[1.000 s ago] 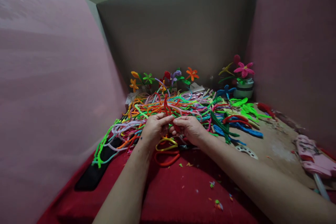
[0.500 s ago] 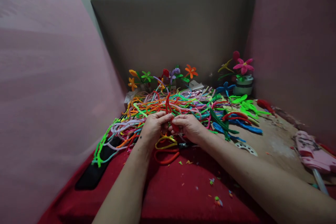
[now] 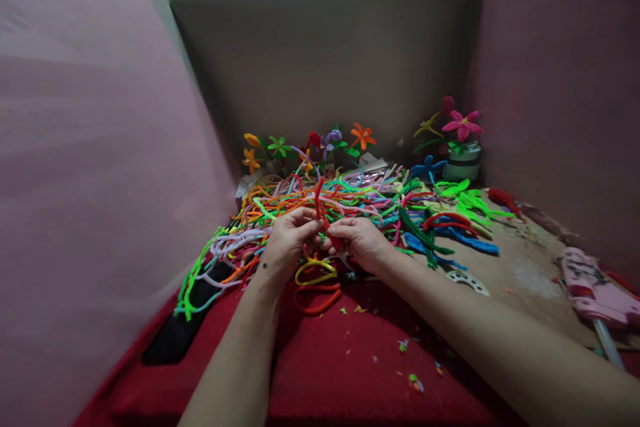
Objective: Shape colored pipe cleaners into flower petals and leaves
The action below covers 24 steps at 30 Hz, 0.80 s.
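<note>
One red fuzzy stem (image 3: 319,197) between left hand (image 3: 289,240) and right hand (image 3: 366,243).
Fingers (image 3: 344,230) of both grip it; scissors (image 3: 318,311) lie at six o'clock, glue gun (image 3: 597,303) at three.

Both forearms bare, reaching forward from bottom edge and converging mid-frame. Left forearm (image 3: 240,347) steeper, right forearm (image 3: 480,320) long diagonal from lower right. Left wrist (image 3: 273,270) near straight, dark spot on it. Left hand (image 3: 290,240): fingers (image 3: 301,215) bent, index arched above thumb, tips pointing right. Right hand (image 3: 363,240): thumb and index pinched, pointing left, other fingers curled under, partly hidden. Fingertips close together.
</note>
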{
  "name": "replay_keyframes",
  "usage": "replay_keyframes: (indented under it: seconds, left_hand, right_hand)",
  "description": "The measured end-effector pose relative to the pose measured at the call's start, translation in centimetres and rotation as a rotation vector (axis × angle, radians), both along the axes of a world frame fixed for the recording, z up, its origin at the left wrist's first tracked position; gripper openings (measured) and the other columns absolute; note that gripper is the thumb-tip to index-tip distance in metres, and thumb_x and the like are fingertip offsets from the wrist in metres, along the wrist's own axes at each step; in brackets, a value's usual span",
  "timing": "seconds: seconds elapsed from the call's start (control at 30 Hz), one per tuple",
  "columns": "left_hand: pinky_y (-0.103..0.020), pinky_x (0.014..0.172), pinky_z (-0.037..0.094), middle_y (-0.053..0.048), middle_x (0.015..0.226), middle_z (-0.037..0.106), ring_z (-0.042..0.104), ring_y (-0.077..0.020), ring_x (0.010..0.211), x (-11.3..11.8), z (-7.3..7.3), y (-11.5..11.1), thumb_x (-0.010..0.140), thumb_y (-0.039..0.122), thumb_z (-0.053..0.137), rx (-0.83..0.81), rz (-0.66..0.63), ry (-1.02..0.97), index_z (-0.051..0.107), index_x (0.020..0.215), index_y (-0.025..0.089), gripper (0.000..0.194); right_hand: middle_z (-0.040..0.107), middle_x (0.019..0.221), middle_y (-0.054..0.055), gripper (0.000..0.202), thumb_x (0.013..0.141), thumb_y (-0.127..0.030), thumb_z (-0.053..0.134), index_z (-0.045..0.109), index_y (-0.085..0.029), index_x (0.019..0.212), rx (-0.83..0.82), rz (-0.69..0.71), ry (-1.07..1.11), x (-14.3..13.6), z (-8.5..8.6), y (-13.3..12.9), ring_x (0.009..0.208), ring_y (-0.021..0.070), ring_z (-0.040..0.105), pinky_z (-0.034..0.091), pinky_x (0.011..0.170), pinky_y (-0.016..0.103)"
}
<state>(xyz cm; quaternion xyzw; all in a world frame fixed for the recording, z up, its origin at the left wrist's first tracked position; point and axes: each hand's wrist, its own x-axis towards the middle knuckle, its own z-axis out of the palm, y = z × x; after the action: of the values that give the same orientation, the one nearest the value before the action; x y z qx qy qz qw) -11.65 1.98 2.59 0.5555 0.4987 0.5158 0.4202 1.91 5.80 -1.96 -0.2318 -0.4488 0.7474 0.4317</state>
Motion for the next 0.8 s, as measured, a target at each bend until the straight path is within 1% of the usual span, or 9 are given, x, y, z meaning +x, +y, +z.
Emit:
replay_keyframes:
  seconds: [0.13,0.37,0.57,0.63,0.7,0.8]
  left_hand:
    - [-0.015,0.036,0.035,0.004,0.050,0.055,0.047,-0.0053,0.037,-0.3,-0.2,0.2,0.066,0.029,0.068,0.042,-0.033,0.024,0.057,0.077,0.015,0.021]
    - [-0.015,0.039,0.036,0.005,0.050,0.054,0.048,-0.0056,0.040,0.0,-0.1,0.2,0.067,0.028,0.066,0.032,0.004,0.044,0.058,0.075,0.015,0.018]
    - [-0.016,0.041,0.036,0.004,0.058,0.055,0.047,-0.0049,0.044,-0.2,-0.5,0.5,0.066,0.024,0.066,0.115,0.010,0.103,0.062,0.079,0.015,0.016]
    - [-0.017,0.040,0.035,0.004,0.060,0.056,0.044,-0.0048,0.043,-0.4,-0.7,0.7,0.067,0.023,0.064,0.159,0.026,0.153,0.064,0.081,0.016,0.015]
    - [-0.018,0.043,0.037,0.003,0.062,0.056,0.045,-0.0060,0.046,-0.6,-0.9,0.9,0.069,0.023,0.062,0.242,0.038,0.232,0.065,0.082,0.016,0.014]
    - [-0.021,0.056,0.042,0.001,0.070,0.056,0.051,-0.0093,0.061,-0.8,-1.0,1.1,0.072,0.022,0.061,0.468,0.044,0.445,0.067,0.082,0.019,0.012]
  right_hand:
    - [0.063,0.052,0.002,0.018,0.057,-0.026,0.069,0.058,-0.013,0.063,0.011,0.013,0.007,0.1,0.0,0.0,0.042,0.0106,0.054,0.040,0.046,0.023]
    - [0.063,0.052,0.002,0.017,0.057,-0.024,0.068,0.058,-0.013,0.064,-0.001,0.022,0.039,0.3,0.2,-0.1,0.043,0.0112,0.055,0.043,0.050,0.026]
    - [0.063,0.051,0.002,0.015,0.056,-0.024,0.067,0.057,-0.013,0.062,-0.002,-0.002,0.033,0.4,0.3,0.1,0.042,0.0111,0.054,0.038,0.045,0.022]
    - [0.063,0.050,0.002,0.015,0.057,-0.024,0.066,0.057,-0.014,0.062,0.005,-0.001,0.029,0.3,0.3,0.2,0.042,0.0108,0.054,0.037,0.043,0.021]
    - [0.062,0.049,0.002,0.014,0.056,-0.024,0.066,0.056,-0.014,0.061,0.014,-0.001,0.019,0.4,0.3,0.2,0.041,0.0103,0.053,0.036,0.042,0.021]
    - [0.062,0.048,0.002,0.014,0.056,-0.023,0.066,0.056,-0.014,0.059,0.029,-0.002,0.010,0.4,0.4,0.2,0.040,0.0097,0.052,0.037,0.041,0.021]
